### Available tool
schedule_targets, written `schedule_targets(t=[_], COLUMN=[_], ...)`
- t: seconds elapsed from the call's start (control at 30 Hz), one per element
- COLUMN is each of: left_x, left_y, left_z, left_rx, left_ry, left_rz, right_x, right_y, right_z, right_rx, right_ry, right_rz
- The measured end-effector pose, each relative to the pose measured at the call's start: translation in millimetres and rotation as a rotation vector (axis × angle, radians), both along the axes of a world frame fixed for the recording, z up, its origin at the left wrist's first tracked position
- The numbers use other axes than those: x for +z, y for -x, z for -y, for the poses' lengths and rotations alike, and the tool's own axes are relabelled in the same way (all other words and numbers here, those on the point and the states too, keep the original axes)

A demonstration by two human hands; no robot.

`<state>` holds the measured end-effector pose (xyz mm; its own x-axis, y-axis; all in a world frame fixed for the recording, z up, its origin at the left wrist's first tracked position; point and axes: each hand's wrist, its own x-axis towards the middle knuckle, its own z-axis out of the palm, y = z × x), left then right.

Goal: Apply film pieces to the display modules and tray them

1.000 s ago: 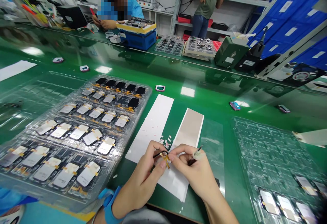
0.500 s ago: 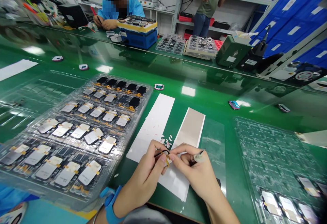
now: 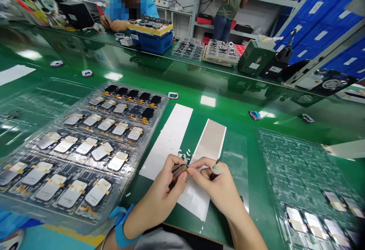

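My left hand [image 3: 164, 195] is closed on a small display module [image 3: 178, 171] with an orange flex cable, tilted between thumb and fingers. Thumb and index finger of my right hand [image 3: 218, 187] pinch at the module's right edge; whatever lies between those fingertips is too small to tell. A thin tool with a dark tip and pale wrapping [image 3: 217, 167] is tucked in the same hand, its kind unclear. Below and beyond my hands lie a white strip [image 3: 171, 137], a beige-faced strip with white borders [image 3: 209, 137] and tiny white scraps [image 3: 184, 154].
To the left stands a clear tray [image 3: 159, 124] with rows of similar modules. Another clear tray [image 3: 288, 166] on the right holds several modules at its near end. Small pink-rimmed pieces [image 3: 254, 115] dot the green table. Across the bench sits a person in blue [image 3: 149, 6]; another stands behind.
The module has tilted slightly in my fingers, and its orange cable shows at a different angle. The whole view has shifted a little; both hands stay together.
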<state>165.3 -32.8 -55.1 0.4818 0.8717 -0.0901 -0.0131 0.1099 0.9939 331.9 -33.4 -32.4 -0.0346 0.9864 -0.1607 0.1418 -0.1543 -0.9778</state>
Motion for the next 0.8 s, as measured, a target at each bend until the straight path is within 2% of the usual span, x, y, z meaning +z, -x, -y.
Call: schedule_targets(t=[0.1,0.2,0.27,0.37,0.47,0.53,0.67,0.8], left_x=[3.0,7.9,10.4,12.0,11.1,9.2,2.3,-6.6], left_y=[0,-1,-3,-9,-17,-21,-25,-26], left_z=[0,1,1,1,3,6,9,8], left_rx=[0.002,-0.029,-0.101,-0.233,-0.336,-0.378,-0.380,-0.334], left_ry=[-0.035,-0.143,-0.273,-0.543,-0.781,-0.878,-0.979,-1.016], left_rz=[-0.040,-0.155,-0.268,-0.436,-0.582,-0.650,-0.707,-0.691], right_x=[2.5,2.1,-1.9,-13.4,-26.6,-33.3,-39.7,-41.9], right_y=[-9,-24,-32,-37,-34,-30,-26,-29], right_z=[3,12,20,30,33,32,31,30], right_rx=[-0.074,-0.258,-0.415,-0.553,-0.551,-0.537,-0.540,-0.545], right_ry=[-0.089,-0.246,-0.313,-0.251,-0.182,-0.175,-0.177,-0.164], right_rz=[0.010,0.076,0.148,0.134,0.038,0.003,-0.027,-0.038])
